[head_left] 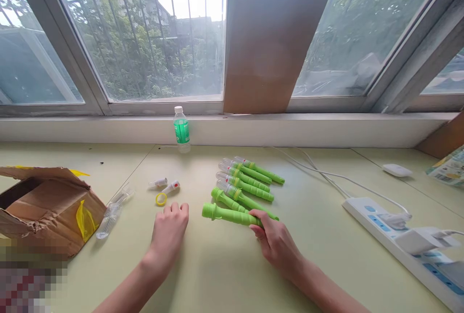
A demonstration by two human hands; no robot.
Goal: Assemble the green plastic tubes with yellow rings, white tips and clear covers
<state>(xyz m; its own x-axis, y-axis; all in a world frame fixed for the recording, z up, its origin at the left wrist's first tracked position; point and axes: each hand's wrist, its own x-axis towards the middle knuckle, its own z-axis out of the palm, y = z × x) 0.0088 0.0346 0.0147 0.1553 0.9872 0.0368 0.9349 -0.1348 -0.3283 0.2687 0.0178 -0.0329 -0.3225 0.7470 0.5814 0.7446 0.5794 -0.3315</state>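
At the far left a torn brown cardboard box (43, 206) sits open on the pale green tabletop (224, 274), with a yellow plastic bag (82, 219) spilling from its side. Just right of it lies a bundle of clear plastic tubes (112, 211). Further right are two small clear caps with red dots (166, 185) and a small yellow ring (161, 199), near the left hand (168, 231). That hand lies palm down on the table with its fingers loosely curled, gripping nothing, its fingertips just below the ring. Behind, by the window ledge, stands a small clear water bottle with a green label (181, 129). At the centre the right hand (277, 243) has its fingers closed around the end of a bright green plastic flashlight body (226, 214), which lies on the table pointing left. Just behind it a row of similar green flashlights with clear heads (246, 180) lies side by side. At the right lie a white power strip (398, 235) and a small white mouse (397, 170)
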